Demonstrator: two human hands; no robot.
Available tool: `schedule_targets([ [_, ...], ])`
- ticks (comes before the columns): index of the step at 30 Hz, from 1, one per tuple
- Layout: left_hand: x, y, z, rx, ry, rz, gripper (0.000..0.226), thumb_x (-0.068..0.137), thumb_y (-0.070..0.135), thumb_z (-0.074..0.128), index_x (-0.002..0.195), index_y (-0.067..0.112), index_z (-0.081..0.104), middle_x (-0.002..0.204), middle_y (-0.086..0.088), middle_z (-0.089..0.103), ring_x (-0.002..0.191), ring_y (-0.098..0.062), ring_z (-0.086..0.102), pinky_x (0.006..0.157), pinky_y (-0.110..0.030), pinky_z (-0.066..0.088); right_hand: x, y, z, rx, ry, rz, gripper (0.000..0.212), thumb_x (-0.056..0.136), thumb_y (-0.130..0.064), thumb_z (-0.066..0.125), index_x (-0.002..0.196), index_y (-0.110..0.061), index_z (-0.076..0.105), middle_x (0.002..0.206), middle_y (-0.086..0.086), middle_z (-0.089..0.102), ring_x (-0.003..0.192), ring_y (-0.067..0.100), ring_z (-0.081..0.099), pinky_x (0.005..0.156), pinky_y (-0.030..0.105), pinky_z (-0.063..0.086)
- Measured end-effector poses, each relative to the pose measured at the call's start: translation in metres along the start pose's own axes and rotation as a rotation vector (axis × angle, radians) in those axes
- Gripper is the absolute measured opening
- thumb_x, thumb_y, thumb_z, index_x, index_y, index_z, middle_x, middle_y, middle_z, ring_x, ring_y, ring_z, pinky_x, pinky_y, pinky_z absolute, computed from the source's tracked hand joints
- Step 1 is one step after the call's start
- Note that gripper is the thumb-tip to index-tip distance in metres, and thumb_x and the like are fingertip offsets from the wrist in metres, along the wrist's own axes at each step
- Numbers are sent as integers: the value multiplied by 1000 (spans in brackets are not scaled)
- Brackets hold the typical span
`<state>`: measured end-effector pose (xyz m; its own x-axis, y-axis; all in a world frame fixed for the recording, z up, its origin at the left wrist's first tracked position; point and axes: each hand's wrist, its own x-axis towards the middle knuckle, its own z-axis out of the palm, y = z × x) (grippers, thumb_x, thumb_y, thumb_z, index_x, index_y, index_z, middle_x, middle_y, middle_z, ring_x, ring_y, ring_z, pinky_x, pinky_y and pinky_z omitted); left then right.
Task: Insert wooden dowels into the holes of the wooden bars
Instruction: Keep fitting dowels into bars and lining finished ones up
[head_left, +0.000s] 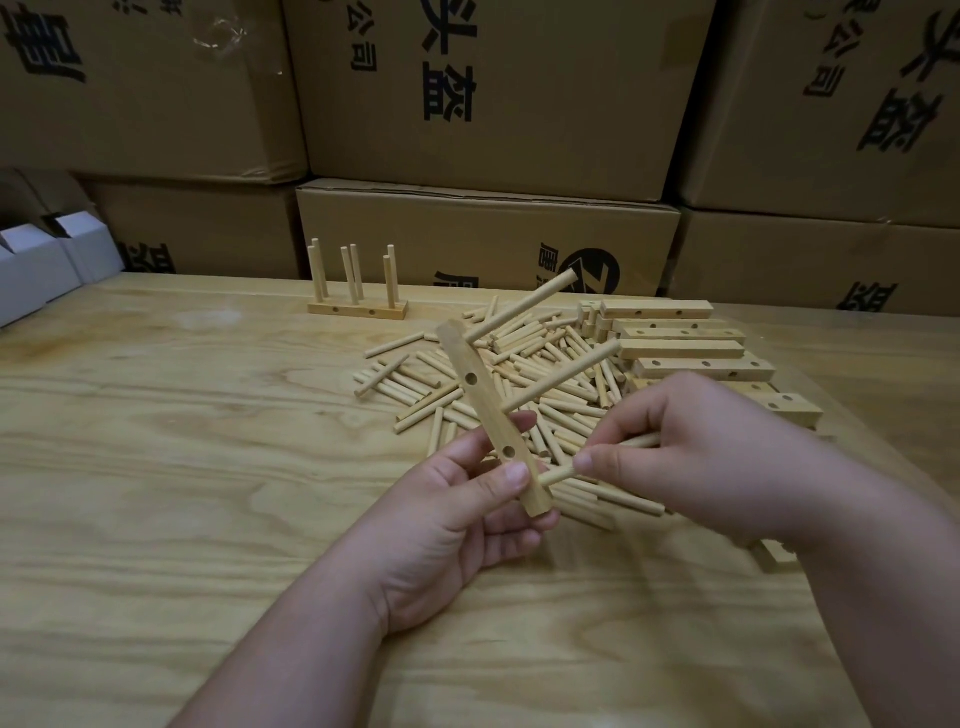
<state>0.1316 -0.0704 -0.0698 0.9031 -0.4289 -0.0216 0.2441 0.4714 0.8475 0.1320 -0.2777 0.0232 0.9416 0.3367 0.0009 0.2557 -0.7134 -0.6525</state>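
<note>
Both forearms are cut off by the lower edge. A wooden bar (488, 415) is gripped near its lower end by the left hand (467, 514), with two dowels already standing in it, above the table (182, 467). A third dowel (558, 474) is pinched by the right hand (691, 447), its tip at the bar's side. It probably must be aligned and pushed in; the hole itself is hidden.
</note>
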Motion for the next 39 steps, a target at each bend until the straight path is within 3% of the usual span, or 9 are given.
schedule_targets([
  [2, 0, 0, -1, 2, 5, 0, 40, 82, 13, 73, 119, 27, 72, 103, -12, 69, 79, -25, 72, 70, -32, 60, 1, -1, 2, -18, 5, 16, 20, 86, -52, 69, 76, -37, 78, 55, -17, 63, 50, -4, 56, 42, 13, 37],
  [6, 1, -1, -1, 3, 15, 8, 40, 80, 13, 74, 117, 27, 73, 101, -9, 73, 82, -28, 73, 68, -33, 60, 2, 0, 3, -69, 14, 27, 30, 82, -68, 59, 77, -44, 77, 75, 0, 74, 70, 16, 68, 67, 43, 59],
  [13, 3, -2, -2, -16, 18, 18, 46, 77, 18, 76, 120, 27, 62, 113, -15, 74, 92, -34, 76, 76, -39, 62, 4, -1, 3, 291, 262, -62, 67, 60, -94, 52, 95, -39, 70, 74, -11, 71, 55, -1, 61, 51, 19, 48],
  [18, 4, -1, -4, -57, 40, 52, 33, 73, 21, 80, 102, 36, 73, 110, -11, 76, 81, -27, 77, 74, -39, 61, 6, -3, 15, 124, 166, -53, 41, 65, -74, 71, 89, -40, 76, 82, -17, 72, 71, 0, 65, 60, 21, 49],
  [22, 5, -1, -5, -54, 53, 74, 33, 77, 20, 78, 104, 39, 73, 109, -10, 76, 75, -22, 75, 72, -37, 60, 11, -5, 23, 67, 137, -7, 14, 72, -55, 79, 83, -47, 76, 78, -23, 72, 71, -4, 66, 56, 15, 47],
  [27, 5, 2, -6, -99, 105, 119, 35, 74, 19, 80, 107, 31, 77, 98, -10, 67, 69, -15, 63, 63, -29, 50, 13, -11, 31, 86, 145, -9, 26, 61, -65, 74, 86, -57, 72, 78, -17, 73, 69, 3, 66, 58, 21, 54],
  [30, 6, 7, -9, -141, 131, 160, 37, 73, 18, 85, 108, 29, 78, 95, -7, 70, 64, -12, 60, 57, -24, 48, 28, -15, 42, 62, 126, -19, 18, 76, -53, 73, 93, -59, 68, 90, -25, 72, 80, -4, 66, 70, 27, 54],
  [32, 7, 10, -12, -163, 171, 198, 41, 71, 17, 85, 109, 28, 78, 97, -8, 72, 63, -12, 62, 57, -23, 49, 43, -18, 47, 57, 96, 0, 9, 84, -44, 73, 93, -47, 72, 89, -25, 72, 80, -5, 66, 69, 26, 51],
  [39, 3, 21, -33, -212, 181, 234, 72, 72, 21, 79, 137, 28, 52, 109, -18, 75, 73, -28, 72, 56, -31, 56, 151, -44, 49, -65, 164, -70, 4, 91, -41, 67, 91, -43, 64, 90, -16, 70, 87, -2, 64, 77, 27, 53],
])
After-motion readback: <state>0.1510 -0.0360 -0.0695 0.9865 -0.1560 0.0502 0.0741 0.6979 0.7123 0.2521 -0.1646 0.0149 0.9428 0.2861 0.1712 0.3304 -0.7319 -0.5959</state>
